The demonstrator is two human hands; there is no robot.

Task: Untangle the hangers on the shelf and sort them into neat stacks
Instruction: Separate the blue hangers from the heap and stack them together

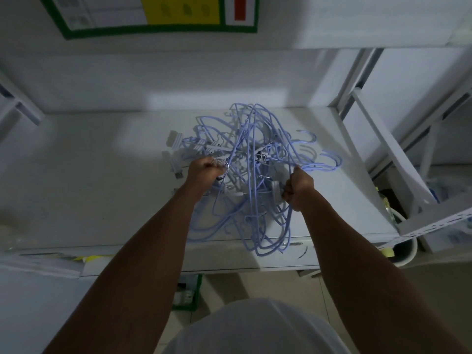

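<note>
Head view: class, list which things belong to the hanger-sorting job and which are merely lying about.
Part of the job: hanger tangle, blue and white; shelf under it; left hand and right hand, both gripping it.
Just lying about: green-bordered poster on the wall; white bucket at right; green crate below the shelf.

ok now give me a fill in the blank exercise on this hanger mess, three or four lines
1. The tangle of thin light-blue wire hangers lies toward the ____ end of the white shelf.
2. The white clip hangers sit at the tangle's ____ edge.
3. The left hand grips a curved hook of ____ metal; the right hand grips blue wire.
4. The wall poster above has a ____ border.
Missing words: right; left; silver; green.
</note>
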